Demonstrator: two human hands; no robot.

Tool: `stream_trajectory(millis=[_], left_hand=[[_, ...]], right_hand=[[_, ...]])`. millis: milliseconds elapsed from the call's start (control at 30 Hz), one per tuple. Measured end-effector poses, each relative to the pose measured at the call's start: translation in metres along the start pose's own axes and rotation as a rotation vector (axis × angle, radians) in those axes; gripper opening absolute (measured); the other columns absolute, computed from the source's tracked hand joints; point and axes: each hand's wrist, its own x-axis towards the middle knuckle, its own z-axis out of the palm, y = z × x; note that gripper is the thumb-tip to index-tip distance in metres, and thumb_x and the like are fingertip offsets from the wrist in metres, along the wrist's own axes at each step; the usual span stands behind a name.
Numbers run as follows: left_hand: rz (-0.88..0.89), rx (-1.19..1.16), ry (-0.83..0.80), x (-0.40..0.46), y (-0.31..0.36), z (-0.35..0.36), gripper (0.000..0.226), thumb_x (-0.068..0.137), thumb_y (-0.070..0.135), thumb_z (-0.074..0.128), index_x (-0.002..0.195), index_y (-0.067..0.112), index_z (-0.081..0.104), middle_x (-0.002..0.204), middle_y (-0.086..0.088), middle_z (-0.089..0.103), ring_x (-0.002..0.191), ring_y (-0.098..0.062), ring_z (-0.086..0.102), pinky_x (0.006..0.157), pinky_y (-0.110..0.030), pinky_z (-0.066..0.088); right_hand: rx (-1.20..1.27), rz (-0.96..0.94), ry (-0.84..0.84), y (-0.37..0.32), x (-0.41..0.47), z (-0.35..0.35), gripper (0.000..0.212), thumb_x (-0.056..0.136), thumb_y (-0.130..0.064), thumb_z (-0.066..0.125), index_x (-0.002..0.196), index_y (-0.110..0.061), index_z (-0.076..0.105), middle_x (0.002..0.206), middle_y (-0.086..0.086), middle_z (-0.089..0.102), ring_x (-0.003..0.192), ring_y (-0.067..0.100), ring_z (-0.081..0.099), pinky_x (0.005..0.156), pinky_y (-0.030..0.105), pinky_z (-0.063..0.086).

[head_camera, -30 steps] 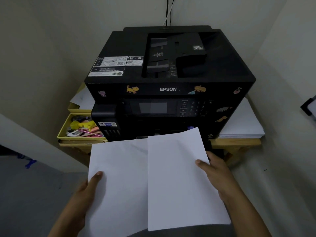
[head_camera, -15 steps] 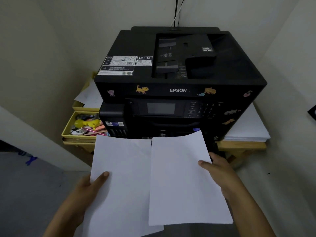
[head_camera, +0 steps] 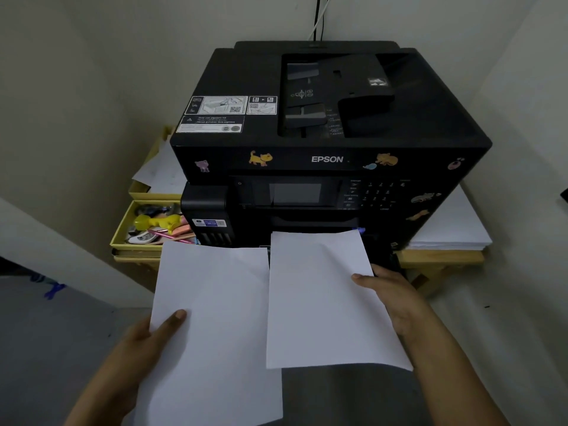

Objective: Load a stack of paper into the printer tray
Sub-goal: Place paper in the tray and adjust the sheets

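A black Epson printer [head_camera: 329,124] stands on a wooden table against the wall. In front of it I hold two lots of white paper side by side. My left hand [head_camera: 147,336] grips the left paper [head_camera: 212,327] at its left edge, thumb on top. My right hand [head_camera: 390,296] grips the right paper [head_camera: 322,299] at its right edge, thumb on top. The right paper's far edge reaches the printer's lower front opening [head_camera: 313,224]. The paper hides the tray itself.
A yellow box [head_camera: 123,232] with pens and small items sits left of the printer, with loose sheets [head_camera: 159,173] behind it. A stack of white paper [head_camera: 451,226] lies on the wooden table [head_camera: 442,259] to the right. Walls close in on both sides.
Both hands have carried the papers forward, and the right paper's far edge now meets the printer's front opening. The view has shifted closer to the printer.
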Motion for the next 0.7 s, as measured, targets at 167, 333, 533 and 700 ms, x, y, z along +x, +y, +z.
stream_trajectory(millis=[167,333,533,700], left_hand=[[-0.005,-0.005,-0.010,0.005,0.001,-0.001,0.035,0.094,0.039,0.071,0.110,0.009,0.071,0.092,-0.011,0.082,0.089,-0.040,0.078,0.088,-0.058,0.060],[-0.018,-0.004,-0.020,0.010,-0.001,-0.006,0.050,0.084,0.053,0.076,0.116,0.015,0.071,0.100,-0.011,0.082,0.090,-0.039,0.079,0.089,-0.062,0.060],[-0.025,0.024,-0.010,0.015,-0.002,-0.006,0.051,0.085,0.053,0.075,0.117,0.013,0.071,0.099,-0.011,0.082,0.090,-0.039,0.079,0.089,-0.061,0.060],[-0.011,0.025,-0.011,0.015,-0.002,-0.006,0.040,0.092,0.044,0.072,0.114,0.010,0.072,0.096,-0.011,0.082,0.087,-0.038,0.079,0.087,-0.059,0.061]], right_hand=[[0.042,-0.004,-0.012,-0.007,0.008,0.005,0.034,0.105,-0.013,0.068,0.139,-0.020,0.070,0.118,0.002,0.077,0.106,0.027,0.073,0.078,0.036,0.057],[0.081,0.000,-0.021,-0.007,0.021,0.006,0.033,0.105,-0.011,0.068,0.137,-0.017,0.072,0.126,0.007,0.077,0.112,0.030,0.073,0.088,0.040,0.059],[0.085,0.011,-0.007,-0.009,0.041,0.009,0.032,0.104,-0.013,0.070,0.136,-0.018,0.073,0.128,0.008,0.078,0.117,0.034,0.074,0.107,0.054,0.057],[0.087,0.010,0.038,-0.020,0.045,0.016,0.028,0.102,-0.019,0.074,0.130,-0.016,0.074,0.120,0.011,0.080,0.109,0.035,0.076,0.099,0.054,0.061]])
